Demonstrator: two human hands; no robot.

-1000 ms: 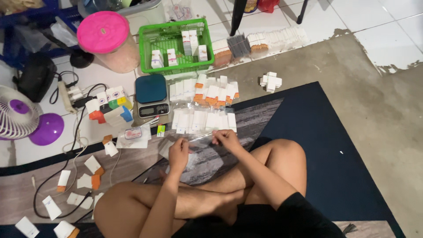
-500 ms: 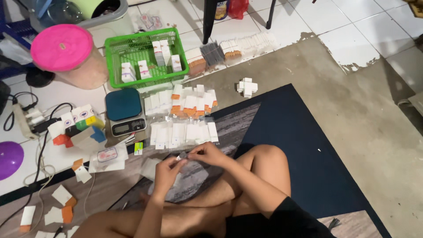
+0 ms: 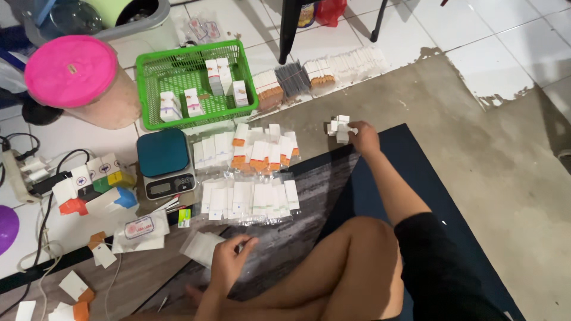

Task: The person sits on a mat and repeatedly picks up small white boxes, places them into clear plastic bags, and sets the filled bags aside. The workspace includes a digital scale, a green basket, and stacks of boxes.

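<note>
Reached out since half a second ago: right hand [image 3: 364, 138], earlier close to the left one over the lap, now stretched far forward to a small heap of white boxes [image 3: 339, 128] at the mat's [image 3: 380, 196] far edge. Left to right: pink lid [image 3: 70, 70] on a tub, green basket [image 3: 153, 71] with a few white boxes, digital scale [image 3: 164, 164], rows of clear packets [image 3: 250, 199] on the floor. Left hand [image 3: 229, 261] low near the knee, fingers loosely curled, touching a clear plastic bag [image 3: 201, 246]. Right fingers narrow, pinched on one white box at the heap's right side.
</note>
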